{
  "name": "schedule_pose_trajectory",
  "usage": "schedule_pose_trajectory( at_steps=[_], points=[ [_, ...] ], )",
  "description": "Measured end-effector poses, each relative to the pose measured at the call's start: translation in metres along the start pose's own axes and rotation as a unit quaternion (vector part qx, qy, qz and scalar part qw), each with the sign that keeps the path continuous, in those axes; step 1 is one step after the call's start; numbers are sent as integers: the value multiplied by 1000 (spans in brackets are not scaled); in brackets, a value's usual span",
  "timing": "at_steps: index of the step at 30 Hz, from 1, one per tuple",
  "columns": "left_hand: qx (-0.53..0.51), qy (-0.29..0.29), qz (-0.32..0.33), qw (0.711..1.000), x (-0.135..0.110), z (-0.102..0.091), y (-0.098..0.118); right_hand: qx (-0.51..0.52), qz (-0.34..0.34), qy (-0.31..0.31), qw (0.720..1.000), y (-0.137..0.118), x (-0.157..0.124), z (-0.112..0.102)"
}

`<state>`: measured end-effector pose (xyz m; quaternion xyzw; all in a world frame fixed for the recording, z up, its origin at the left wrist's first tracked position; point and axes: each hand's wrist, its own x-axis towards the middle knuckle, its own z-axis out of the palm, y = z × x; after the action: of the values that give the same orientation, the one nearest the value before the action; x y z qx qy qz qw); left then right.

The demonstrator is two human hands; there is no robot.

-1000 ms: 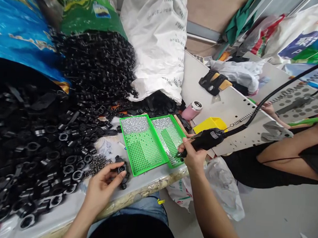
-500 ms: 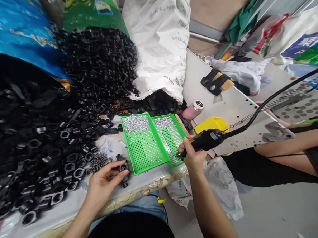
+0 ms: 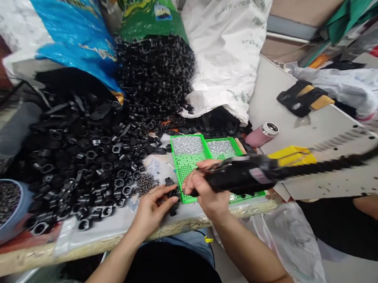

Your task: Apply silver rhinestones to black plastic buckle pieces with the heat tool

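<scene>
My left hand (image 3: 154,205) pinches a small black plastic part (image 3: 172,209) on the table near its front edge. In my right hand (image 3: 210,189) is a black electric screwdriver (image 3: 238,174), held level with its tip end close to the black part; whether the tip touches it I cannot tell. The screwdriver's cable runs off to the right. Behind and partly under it lie two green perforated trays (image 3: 178,168) with small silver screws (image 3: 187,145) at their far ends. Just left of the black part sits a small pile of dark metal pieces (image 3: 146,183).
Loose black plastic parts (image 3: 88,161) cover the left of the table, below a blue sack (image 3: 76,36), a green sack (image 3: 152,15) and a white sack (image 3: 226,54). A blue bucket (image 3: 23,208) stands left. At right are a pink flask (image 3: 261,135), a yellow bin (image 3: 295,154) and another person (image 3: 340,227).
My right hand has carried the screwdriver left from above the right tray to beside the black part. My left hand still holds that part. The camera view has shifted left.
</scene>
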<state>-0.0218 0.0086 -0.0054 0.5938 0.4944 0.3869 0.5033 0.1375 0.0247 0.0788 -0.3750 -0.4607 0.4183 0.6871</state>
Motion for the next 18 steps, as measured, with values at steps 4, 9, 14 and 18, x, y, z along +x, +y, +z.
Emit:
schedule_pose_trajectory(
  at_steps=[4, 9, 14, 18],
  points=[
    [-8, 5, 18, 1000, 0, 1, 0, -12, 69, -32, 997, 23, -6, 17],
    [-37, 15, -2, 999, 1, 3, -2, -26, 88, -28, 995, 38, -7, 11],
    [-55, 15, -19, 998, 0, 4, -1, -50, 98, -18, 994, 46, -14, 10],
    [-59, 15, -27, 998, -2, 4, -3, -55, 87, -16, 995, 44, -20, 17]
  ],
)
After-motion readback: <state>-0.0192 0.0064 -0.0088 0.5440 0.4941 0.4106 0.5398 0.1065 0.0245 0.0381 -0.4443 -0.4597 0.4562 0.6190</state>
